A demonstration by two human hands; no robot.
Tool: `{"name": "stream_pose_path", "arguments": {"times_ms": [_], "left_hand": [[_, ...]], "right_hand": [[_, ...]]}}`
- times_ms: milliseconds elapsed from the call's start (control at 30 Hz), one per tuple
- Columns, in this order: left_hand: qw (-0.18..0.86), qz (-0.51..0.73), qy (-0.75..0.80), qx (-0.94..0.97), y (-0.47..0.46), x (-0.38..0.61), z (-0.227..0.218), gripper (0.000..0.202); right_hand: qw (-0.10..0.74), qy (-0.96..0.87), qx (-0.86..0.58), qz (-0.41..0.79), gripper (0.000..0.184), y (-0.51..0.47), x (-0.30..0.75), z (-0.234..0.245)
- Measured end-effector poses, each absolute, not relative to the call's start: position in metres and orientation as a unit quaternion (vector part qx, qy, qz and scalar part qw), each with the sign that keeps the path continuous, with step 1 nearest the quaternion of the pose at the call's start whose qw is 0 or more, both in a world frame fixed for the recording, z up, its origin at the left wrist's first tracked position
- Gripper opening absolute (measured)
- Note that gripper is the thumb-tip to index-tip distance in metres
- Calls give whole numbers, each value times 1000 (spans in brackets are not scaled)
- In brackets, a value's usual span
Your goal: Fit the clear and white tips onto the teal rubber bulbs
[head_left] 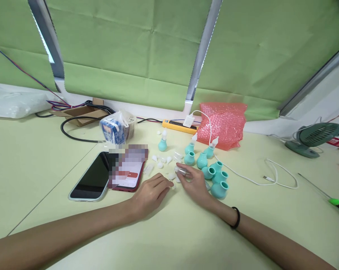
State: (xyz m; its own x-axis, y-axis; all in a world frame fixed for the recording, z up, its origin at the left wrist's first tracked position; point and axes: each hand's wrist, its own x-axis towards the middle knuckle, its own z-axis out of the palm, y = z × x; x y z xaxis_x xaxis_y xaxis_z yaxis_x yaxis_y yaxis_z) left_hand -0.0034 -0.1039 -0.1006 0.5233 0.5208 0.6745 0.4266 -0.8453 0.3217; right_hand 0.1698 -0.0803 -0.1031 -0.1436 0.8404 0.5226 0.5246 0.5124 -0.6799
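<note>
My right hand [196, 187] is closed, with a small clear plastic tube [183, 171] held between thumb and fingers. Close by on the left, my left hand [151, 193] has its fingers drawn together at the tips, by small pale pieces on the table; what they pinch, if anything, is too small to make out. Small white nozzle tips [168, 160] and clear plastic parts [149, 169] lie scattered just beyond my hands. Several teal squeeze bulbs [202, 160] with open necks stand or lie beside my right hand. Farther back, a teal bulb [162, 144] carries a white tip.
Two phones lie left of my hands, a dark-screened one [92, 176] and a lit one [131, 168]. Behind are a bagged blue package [113, 129], a yellow power strip [175, 126] and pink bubble wrap [222, 125]. A white cable [250, 182], screwdriver [336, 204] and green fan [317, 137] sit right.
</note>
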Motion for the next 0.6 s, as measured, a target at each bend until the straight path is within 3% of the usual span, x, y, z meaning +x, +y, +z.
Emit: {"name": "stream_pose_path", "arguments": {"times_ms": [100, 200, 300, 433, 600], "left_hand": [[83, 450, 249, 853, -104, -4, -98, 13], [112, 484, 235, 835, -105, -4, -93, 14], [136, 508, 232, 818, -107, -4, -89, 18], [153, 534, 221, 801, -109, -4, -88, 18], [135, 532, 185, 815, -109, -4, -86, 23]], "right_hand": [[511, -688, -459, 234, 28, -86, 167, -96], [540, -596, -443, 396, 31, -101, 161, -81], [526, -514, -449, 507, 32, -115, 156, -70], [519, -464, -470, 542, 30, -124, 155, -71], [452, -437, -450, 635, 31, -129, 151, -77]]}}
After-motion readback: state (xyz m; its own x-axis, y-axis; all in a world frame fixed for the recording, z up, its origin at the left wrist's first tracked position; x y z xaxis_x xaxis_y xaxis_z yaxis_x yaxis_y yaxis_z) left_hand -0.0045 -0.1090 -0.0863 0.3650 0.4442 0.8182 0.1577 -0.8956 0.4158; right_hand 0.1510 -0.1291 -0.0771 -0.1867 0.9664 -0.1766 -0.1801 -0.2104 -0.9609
